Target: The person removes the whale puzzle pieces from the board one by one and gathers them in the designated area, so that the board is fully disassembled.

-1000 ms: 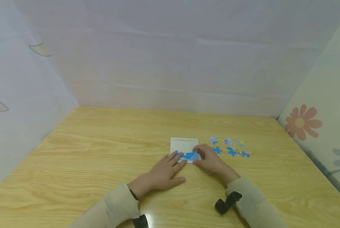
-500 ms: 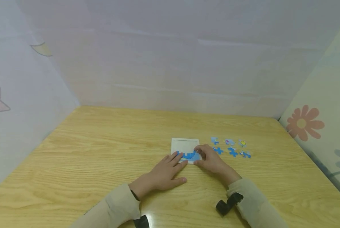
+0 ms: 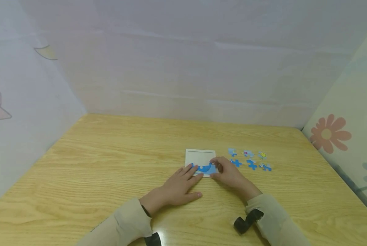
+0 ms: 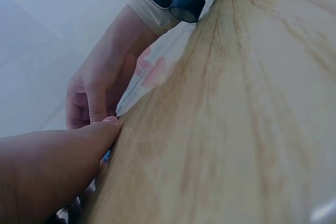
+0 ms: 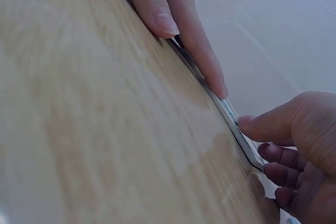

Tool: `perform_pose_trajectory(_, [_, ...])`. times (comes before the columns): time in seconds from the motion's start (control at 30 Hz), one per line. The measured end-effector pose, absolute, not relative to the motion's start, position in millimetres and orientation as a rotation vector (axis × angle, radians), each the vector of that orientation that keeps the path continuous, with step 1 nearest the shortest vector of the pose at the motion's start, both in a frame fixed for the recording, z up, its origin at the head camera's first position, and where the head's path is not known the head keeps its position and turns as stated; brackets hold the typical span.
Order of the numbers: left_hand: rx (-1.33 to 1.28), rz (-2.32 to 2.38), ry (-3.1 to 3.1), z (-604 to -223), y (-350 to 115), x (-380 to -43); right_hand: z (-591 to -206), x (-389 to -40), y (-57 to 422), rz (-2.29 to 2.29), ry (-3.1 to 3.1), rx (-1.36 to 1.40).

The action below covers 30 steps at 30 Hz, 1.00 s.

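A small white puzzle tray (image 3: 200, 156) lies on the table with blue puzzle pieces (image 3: 205, 168) along its near side. The left hand (image 3: 178, 187) lies with straight fingers over the tray's left part, fingertips touching the blue pieces there. At the near right corner the right hand (image 3: 229, 173) curls its thumb and index finger about a corner puzzle piece (image 3: 212, 169). The right wrist view shows the right thumb (image 5: 270, 127) on the tray's edge, its other fingers bent beside the corner. What lies under the left fingers is hidden.
Several loose puzzle pieces (image 3: 252, 164) lie in two rows to the right of the tray, one with a yellow sun (image 3: 262, 155). The wooden table (image 3: 125, 153) meets a pale cloth wall (image 3: 183, 68) at the back. Printed cloth stands on both sides.
Both hands stay in place on the tray. Only the head view has shifted slightly.
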State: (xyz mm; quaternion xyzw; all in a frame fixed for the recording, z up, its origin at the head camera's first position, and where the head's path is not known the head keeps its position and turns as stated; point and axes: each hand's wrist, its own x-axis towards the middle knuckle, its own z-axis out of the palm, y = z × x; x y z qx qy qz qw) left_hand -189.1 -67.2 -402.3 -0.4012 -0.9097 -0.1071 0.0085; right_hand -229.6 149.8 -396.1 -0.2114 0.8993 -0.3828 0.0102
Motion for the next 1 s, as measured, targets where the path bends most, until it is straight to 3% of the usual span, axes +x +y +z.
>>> perform_pose_trajectory(1.0, [-1.252, -0.326, -2.839, -402.3, -66.3, -188.5, -387.1, -226.2, 150.3, -1.049, 2.889, -0.531])
